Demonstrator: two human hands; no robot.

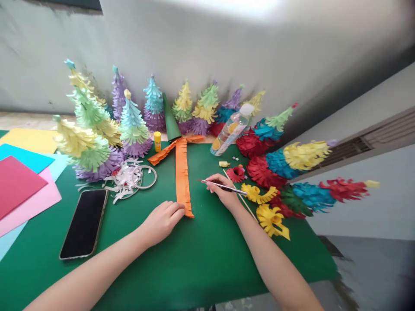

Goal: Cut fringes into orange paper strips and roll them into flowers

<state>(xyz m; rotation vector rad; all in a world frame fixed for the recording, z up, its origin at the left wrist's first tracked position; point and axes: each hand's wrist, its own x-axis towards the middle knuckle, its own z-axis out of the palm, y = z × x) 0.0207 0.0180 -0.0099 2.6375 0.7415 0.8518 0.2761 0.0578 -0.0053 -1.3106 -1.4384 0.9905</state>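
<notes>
A fringed orange paper strip (pixel 182 181) lies lengthwise on the green tabletop, its short cuts along the right edge. My left hand (pixel 165 221) is closed at the strip's near end, fingertips pressed on its left edge. To the right, my right hand (pixel 222 189) pinches a slim dark pen-like tool (pixel 227 188) with a fine reddish tip. That tip points left, just short of the strip and apart from it. More orange fringed paper (pixel 164 152) spreads at the strip's far end, below a plain green paper cone (pixel 171 119).
Fringed paper trees (pixel 90 108) stand in an arc. Left are a phone (pixel 84 224), coloured sheets (pixel 22 185), paper scraps (pixel 125 179) and a tape ring (pixel 154 178). A glue stick (pixel 157 141), plastic bottle (pixel 231 131) and yellow fringed curls (pixel 270 218) lie around.
</notes>
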